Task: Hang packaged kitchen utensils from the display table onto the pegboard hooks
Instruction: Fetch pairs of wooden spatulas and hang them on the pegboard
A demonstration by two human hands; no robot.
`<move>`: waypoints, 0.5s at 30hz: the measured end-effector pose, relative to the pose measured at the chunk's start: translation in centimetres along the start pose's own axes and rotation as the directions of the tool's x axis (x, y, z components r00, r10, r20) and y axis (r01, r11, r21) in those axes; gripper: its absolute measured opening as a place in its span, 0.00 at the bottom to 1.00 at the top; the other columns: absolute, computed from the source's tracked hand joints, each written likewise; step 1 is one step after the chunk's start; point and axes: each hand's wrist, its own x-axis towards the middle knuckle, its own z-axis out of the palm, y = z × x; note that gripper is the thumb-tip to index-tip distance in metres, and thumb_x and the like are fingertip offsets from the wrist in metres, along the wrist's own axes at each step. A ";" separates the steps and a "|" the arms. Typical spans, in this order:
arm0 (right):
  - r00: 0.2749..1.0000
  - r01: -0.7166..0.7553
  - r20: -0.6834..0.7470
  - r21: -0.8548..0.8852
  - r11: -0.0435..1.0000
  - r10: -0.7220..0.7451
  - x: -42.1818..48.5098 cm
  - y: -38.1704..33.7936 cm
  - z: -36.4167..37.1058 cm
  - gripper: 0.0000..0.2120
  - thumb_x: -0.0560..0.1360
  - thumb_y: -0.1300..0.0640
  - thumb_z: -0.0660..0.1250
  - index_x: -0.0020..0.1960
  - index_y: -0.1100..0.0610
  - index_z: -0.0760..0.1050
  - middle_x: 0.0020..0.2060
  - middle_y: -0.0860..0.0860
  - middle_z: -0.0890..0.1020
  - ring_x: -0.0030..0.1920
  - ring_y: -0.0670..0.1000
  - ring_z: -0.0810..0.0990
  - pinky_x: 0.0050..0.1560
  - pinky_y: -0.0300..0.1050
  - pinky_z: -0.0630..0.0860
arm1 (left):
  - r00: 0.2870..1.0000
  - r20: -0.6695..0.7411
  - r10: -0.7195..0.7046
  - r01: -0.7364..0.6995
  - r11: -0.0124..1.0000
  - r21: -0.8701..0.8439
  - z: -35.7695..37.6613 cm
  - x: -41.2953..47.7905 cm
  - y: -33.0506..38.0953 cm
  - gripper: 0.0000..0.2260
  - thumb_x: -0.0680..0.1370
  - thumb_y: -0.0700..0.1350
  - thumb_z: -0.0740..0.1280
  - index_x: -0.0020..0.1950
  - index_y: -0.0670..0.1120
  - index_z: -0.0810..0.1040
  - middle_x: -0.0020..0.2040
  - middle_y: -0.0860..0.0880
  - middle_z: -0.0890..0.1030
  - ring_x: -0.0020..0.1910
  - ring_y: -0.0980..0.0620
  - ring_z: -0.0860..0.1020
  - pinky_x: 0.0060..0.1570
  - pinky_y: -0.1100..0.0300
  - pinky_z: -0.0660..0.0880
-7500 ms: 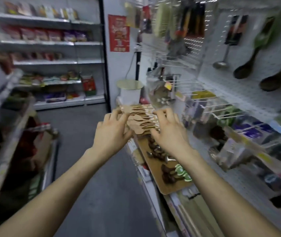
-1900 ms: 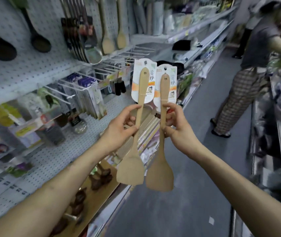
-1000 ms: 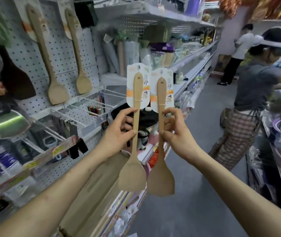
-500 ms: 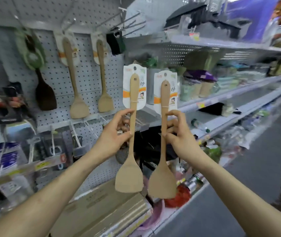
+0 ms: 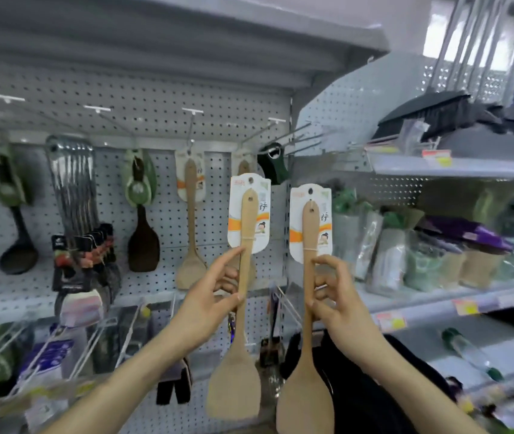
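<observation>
Two hands were raised side by side: the left hand (image 5: 205, 308) pinched the handle of a pale wooden spatula on a white-and-orange card (image 5: 247, 220), the right hand (image 5: 343, 308) a second carded wooden spatula (image 5: 309, 233), both upright, blades down, before the white perforated pegboard (image 5: 155, 98). Grey shelves (image 5: 455, 170) of blurred goods stood rightward. Another hung spatula (image 5: 243, 166) was mostly hidden behind the left card.

I count two hands, my left hand (image 5: 208, 308) and right hand (image 5: 340, 311), and each holds one carded wooden spatula: the left spatula (image 5: 240, 333) and the right spatula (image 5: 307, 346). On the pegboard (image 5: 161, 98) hang two more wooden ones, a hung spatula (image 5: 190, 233) and a half-hidden spatula (image 5: 243, 166). There are two dark utensils on green cards, a black ladle (image 5: 17, 255) and a brown turner (image 5: 143, 245). One steel bundle (image 5: 72, 189) is too blurred to count its pieces.
</observation>
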 end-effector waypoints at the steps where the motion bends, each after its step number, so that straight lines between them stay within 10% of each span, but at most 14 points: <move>1: 1.000 0.021 0.022 0.003 1.000 -0.021 1.0 0.4 0.4 0.33 0.79 0.74 0.66 0.70 0.41 0.66 0.53 0.55 0.80 0.49 0.53 0.80 0.55 0.53 0.81 | 1.000 -0.025 -0.006 0.006 1.000 -0.001 -0.2 0.5 -0.2 0.36 0.82 0.38 0.73 0.77 0.72 0.67 0.57 0.52 0.77 0.53 0.52 0.80 0.56 0.58 0.81; 15: 0.971 0.161 0.161 0.102 0.982 -0.176 9.4 2.3 2.1 0.41 0.80 0.69 0.67 0.80 0.32 0.60 0.51 0.41 0.79 0.53 0.50 0.80 0.56 0.52 0.81 | 0.980 -0.194 0.033 -0.003 0.988 0.157 -2.4 1.9 0.0 0.35 0.83 0.43 0.71 0.80 0.73 0.63 0.56 0.59 0.76 0.57 0.51 0.79 0.61 0.62 0.77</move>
